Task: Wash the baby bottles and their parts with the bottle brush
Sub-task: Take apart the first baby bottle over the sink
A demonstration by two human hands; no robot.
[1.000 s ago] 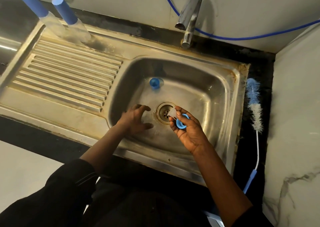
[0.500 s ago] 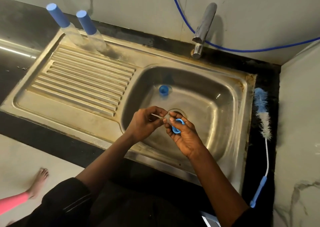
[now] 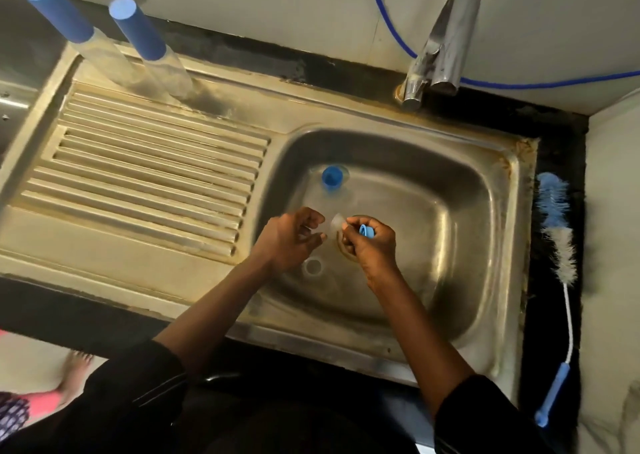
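Baby bottles (image 3: pixel 69 34), two of them with blue caps, stood side by side at the back edge of the drainboard (image 3: pixel 156 162), far to the left of and beyond the left hand (image 3: pixel 289 242). Both hands were over the basin of the sink (image 3: pixel 450 190). The right hand (image 3: pixel 375 249) had its fingers curled around a blue screw ring (image 3: pixel 366 231), and a clear teat (image 3: pixel 337 223) showed at its fingertips, on the side facing the left hand. The left hand was just beside it, fingers loosely bent, thumb and forefinger a little apart, their tips close to the teat; blur hid whether they touched it. Under the right hand's fingers lay the drain (image 3: pixel 346 251), mostly covered. A clear ring-shaped part (image 3: pixel 312 267) lay on the basin floor just on the near side of the left hand. Beyond the left hand, a blue cap (image 3: pixel 331 176) sat on the basin floor. The bottle brush (image 3: pixel 557 232) lay untouched on the dark counter (image 3: pixel 550 135), well out to the right of the right hand. The tap (image 3: pixel 440 41) stood beyond the right hand, with a blue hose (image 3: pixel 519 84) along the wall behind it.
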